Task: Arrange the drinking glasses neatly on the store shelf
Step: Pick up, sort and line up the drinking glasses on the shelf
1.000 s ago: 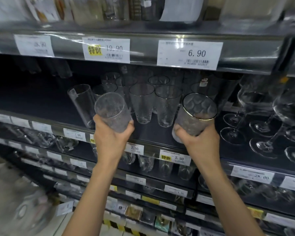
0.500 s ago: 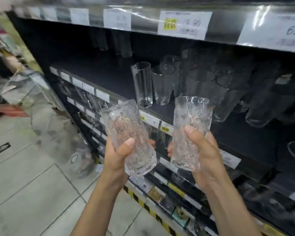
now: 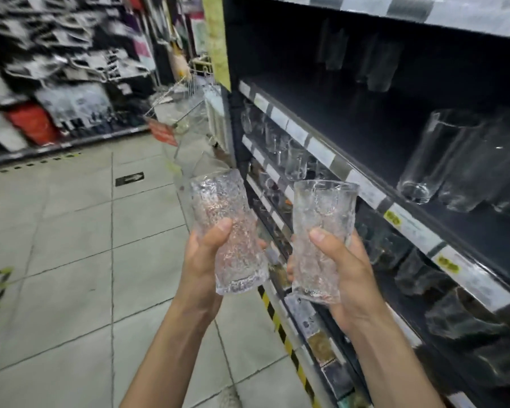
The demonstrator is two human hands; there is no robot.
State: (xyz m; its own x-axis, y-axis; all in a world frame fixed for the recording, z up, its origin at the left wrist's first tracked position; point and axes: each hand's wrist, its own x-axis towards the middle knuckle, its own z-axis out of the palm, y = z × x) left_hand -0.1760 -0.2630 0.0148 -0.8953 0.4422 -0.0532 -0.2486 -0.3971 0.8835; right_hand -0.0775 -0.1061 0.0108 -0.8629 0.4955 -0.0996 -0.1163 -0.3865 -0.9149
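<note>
Holding two textured glasses out in the aisle, we have our left hand [image 3: 202, 260] curled round the lower half of the left glass [image 3: 223, 213], thumb across its front, and our right hand [image 3: 349, 273] wrapped likewise round the right glass [image 3: 321, 222]; the glasses are near each other but apart. Both hang off the shelf [image 3: 321, 151], just outside its labelled front edge, with open tiled floor [image 3: 71, 245] to our left. Smooth tumblers [image 3: 436, 160] stand at the shelf's right, and dark open board runs leftward from them.
</note>
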